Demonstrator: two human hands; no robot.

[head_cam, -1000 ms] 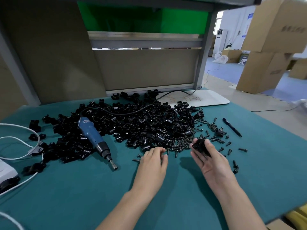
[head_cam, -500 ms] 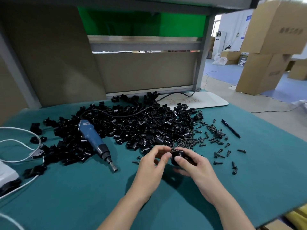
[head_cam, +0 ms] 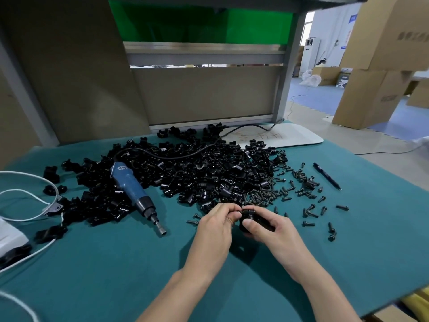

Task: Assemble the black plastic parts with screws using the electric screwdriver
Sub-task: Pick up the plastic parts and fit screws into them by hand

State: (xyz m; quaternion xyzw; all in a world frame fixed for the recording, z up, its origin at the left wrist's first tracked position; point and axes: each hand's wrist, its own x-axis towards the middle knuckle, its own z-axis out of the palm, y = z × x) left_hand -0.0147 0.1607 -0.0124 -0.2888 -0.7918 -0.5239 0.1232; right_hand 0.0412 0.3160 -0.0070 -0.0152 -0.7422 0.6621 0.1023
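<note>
The bench (head_cam: pixel 348 263), covered in teal cloth, fills most of my view, with a tan partition panel (head_cam: pixel 204 94) standing along its far edge. Stacked brown cardboard boxes (head_cam: pixel 380 66) stand on the floor off to the right. A broad heap of small black plastic parts (head_cam: pixel 209 173) sprawls across the far middle of the bench, and a white oval board (head_cam: pixel 285 138) lies just behind its right end. The blue electric screwdriver (head_cam: pixel 130 187) lies on the left flank of the heap, its metal bit end pointing toward me and its black cord looping back over the parts. White cables (head_cam: pixel 30 198) curl at the left edge. To the right of the heap I see a loose scatter of dark screws (head_cam: pixel 308 205), and past them a dark pen (head_cam: pixel 326 175) lies alone on the cloth

Both hands meet just in front of the heap, on its near side. The right hand (head_cam: pixel 276 233) grips one black plastic part (head_cam: pixel 255 219), with the thumb curled across its near face and the other fingers wrapped behind it. The left hand (head_cam: pixel 216 226) comes in from the left, its fingers (head_cam: pixel 226 209) bunched and pinching what looks to me like a small dark screw (head_cam: pixel 239 212) right at the part's top edge. I cannot tell whether the screw sits in a hole
</note>
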